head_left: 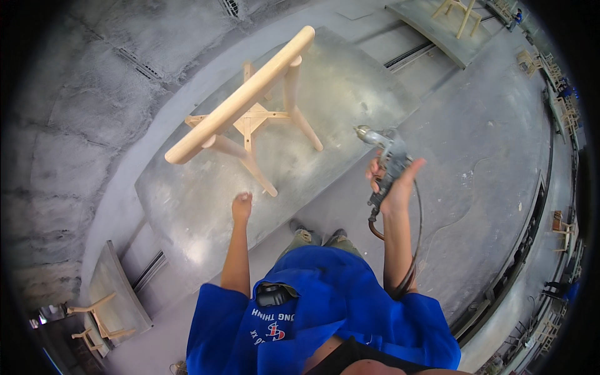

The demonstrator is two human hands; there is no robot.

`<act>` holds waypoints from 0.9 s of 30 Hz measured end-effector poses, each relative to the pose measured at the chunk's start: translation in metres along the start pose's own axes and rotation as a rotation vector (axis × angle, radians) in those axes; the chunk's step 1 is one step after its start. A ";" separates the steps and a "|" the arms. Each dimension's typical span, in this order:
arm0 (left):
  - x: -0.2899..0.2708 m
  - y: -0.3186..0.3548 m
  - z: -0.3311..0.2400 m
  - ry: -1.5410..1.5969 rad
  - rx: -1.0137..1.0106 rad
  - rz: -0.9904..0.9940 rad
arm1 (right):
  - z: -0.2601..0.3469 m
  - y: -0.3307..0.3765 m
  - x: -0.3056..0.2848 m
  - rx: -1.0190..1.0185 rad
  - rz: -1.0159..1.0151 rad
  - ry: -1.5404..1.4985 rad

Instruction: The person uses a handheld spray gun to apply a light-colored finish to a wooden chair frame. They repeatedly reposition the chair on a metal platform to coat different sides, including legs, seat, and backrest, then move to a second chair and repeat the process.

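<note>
My right hand (398,184) is wrapped round a metal spray gun (389,153), with its nozzle pointing up and left. A hose runs down from the gun along my right forearm. To the left of it, an unpainted wooden furniture frame (247,103) stands on a grey metal platform (350,75). The frame has a thick rounded rail, splayed legs and crosspieces meeting at a square block. My left hand (242,205) is curled closed near the tip of the closest leg, apart from it. Nothing shows in its fingers.
More metal platforms bear wooden frames: one at the far right (437,31), another at the lower left (119,287). Floor slots run between platforms. A dusty grey wall surface (81,112) spans the left. Wooden chairs (562,228) and people in blue line the right edge.
</note>
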State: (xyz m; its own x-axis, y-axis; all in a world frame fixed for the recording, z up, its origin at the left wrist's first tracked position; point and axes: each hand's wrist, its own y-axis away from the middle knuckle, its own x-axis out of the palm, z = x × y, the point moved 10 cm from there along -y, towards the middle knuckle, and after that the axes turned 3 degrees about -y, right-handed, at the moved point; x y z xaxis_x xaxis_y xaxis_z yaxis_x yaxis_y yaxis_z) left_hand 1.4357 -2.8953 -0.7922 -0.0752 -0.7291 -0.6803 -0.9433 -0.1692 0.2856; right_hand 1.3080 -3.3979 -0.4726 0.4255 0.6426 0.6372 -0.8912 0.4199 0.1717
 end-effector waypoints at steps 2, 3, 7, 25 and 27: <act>-0.009 0.063 0.036 -0.368 0.205 -0.075 | -0.042 -0.022 -0.027 0.111 -0.087 0.024; -0.001 0.092 0.070 -0.476 0.175 0.043 | -0.058 -0.029 -0.045 0.136 -0.129 0.045; 0.007 0.265 0.244 -0.523 -0.517 0.698 | -0.118 -0.046 -0.125 0.223 -0.333 0.180; -0.018 0.307 0.129 0.253 -0.169 0.296 | -0.137 -0.018 -0.077 0.307 -0.143 -0.033; -0.022 0.297 0.117 0.227 -0.273 0.290 | -0.134 -0.013 -0.073 0.321 -0.186 0.149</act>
State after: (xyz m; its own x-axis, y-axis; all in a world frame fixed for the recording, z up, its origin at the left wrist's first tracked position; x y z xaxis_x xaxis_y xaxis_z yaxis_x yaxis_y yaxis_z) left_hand 1.1197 -2.8516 -0.7719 -0.2218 -0.8941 -0.3892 -0.7714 -0.0832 0.6308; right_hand 1.3100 -3.3642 -0.6219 0.5814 0.6704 0.4611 -0.7905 0.3314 0.5150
